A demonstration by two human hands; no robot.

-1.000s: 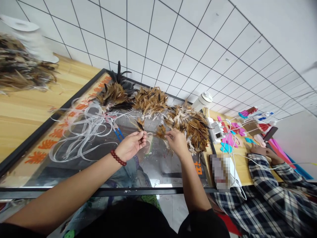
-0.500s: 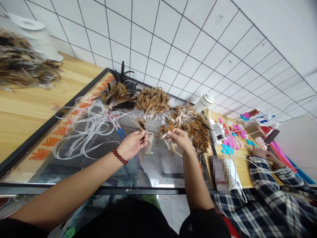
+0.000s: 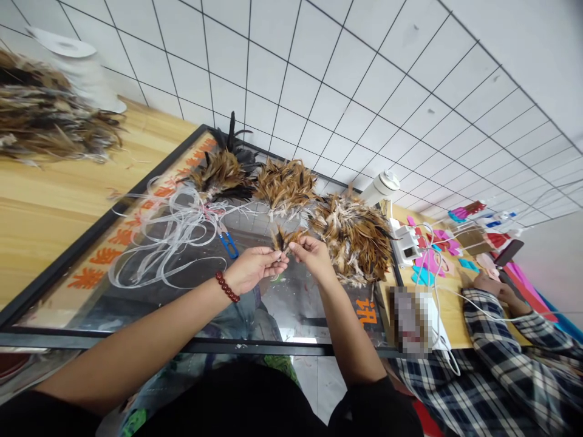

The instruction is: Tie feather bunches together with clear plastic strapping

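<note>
Over the glass tabletop [image 3: 291, 303], my left hand [image 3: 259, 267] pinches small brown and black feathers [image 3: 280, 238] by their lower ends. Close against it, my right hand [image 3: 313, 255] is pinched on more brown feathers [image 3: 297, 235], so the two tufts meet between my fingertips. Just behind my right hand spreads a big pile of brown feathers [image 3: 357, 233] with pale fluffy ends. A second brown feather bunch [image 3: 286, 185] lies behind my hands, and a brown and black bunch [image 3: 223, 173] is to its left. Blue-handled thread snips [image 3: 228, 244] rest left of my left hand.
Tangled clear ribbon [image 3: 168, 230] covers the left glass. Farther left are a large feather heap [image 3: 50, 118] and a white spool [image 3: 75, 67]. A white bottle [image 3: 382, 185], a power adapter [image 3: 405, 243] with cables and coloured scraps lie right. Beside them are a co-worker's plaid sleeves [image 3: 492, 328].
My right hand has moved left from the big feather pile to my left hand, bringing brown feathers along. Their tufts, apart before, now touch. The view has shifted slightly.
</note>
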